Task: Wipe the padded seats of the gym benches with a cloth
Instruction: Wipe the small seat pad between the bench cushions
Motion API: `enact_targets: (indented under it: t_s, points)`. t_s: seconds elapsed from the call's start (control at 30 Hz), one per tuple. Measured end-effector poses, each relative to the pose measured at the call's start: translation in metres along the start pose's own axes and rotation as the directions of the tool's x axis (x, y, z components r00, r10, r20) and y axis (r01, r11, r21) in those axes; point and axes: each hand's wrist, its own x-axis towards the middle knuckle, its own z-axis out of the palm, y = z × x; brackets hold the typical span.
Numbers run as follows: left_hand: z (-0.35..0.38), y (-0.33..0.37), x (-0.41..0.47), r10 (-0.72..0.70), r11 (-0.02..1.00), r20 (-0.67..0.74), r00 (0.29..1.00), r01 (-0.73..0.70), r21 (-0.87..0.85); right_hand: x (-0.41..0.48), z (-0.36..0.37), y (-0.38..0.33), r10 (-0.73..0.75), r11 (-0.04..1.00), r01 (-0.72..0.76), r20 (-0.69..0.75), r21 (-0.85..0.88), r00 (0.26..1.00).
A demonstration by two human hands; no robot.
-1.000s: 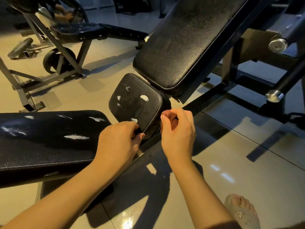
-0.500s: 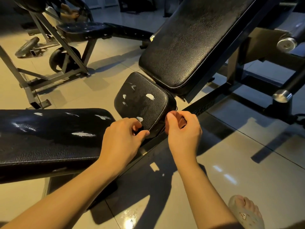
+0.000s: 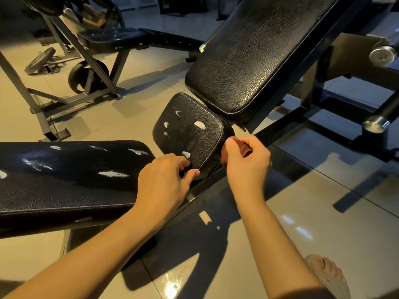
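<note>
- The cloth (image 3: pixel 236 151), a reddish-brown wad, is bunched in my right hand (image 3: pixel 246 162), fingers and thumb curled tight round it, pressed against the right side edge of the small seat pad (image 3: pixel 190 130).
- My left hand (image 3: pixel 166 178) pinches that seat pad's near corner, thumb at the edge and fingers curled on top. I judge it is there to steady the pad.
- So I'm on the seat pad's edge; the cloth is not on the top face.
- The top face shows several white patches. I can't tell whether they are worn spots or residue, so I can't call the top finished.
- Just behind the seat pad rises the tilted back pad (image 3: pixel 259 50), looking dull and grainy; I judge it is waiting for its turn.
- Left of the seat pad lies the flat bench pad (image 3: pixel 64 180), with white streaks of its own.
- Well beyond the seat pad to the left stands another bench (image 3: pixel 121 36), plainly a later job.
- My read: early going, with most of the padding left.
</note>
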Motion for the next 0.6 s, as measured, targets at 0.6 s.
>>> enact_targets:
  t_s: [0.6]
  points:
    - [0.006, -0.005, -0.004, 0.093, 0.996, -0.024, 0.995, -0.093, -0.003, -0.001, 0.005, -0.007, 0.051, 0.997, -0.050, -0.022, 0.058, 0.998]
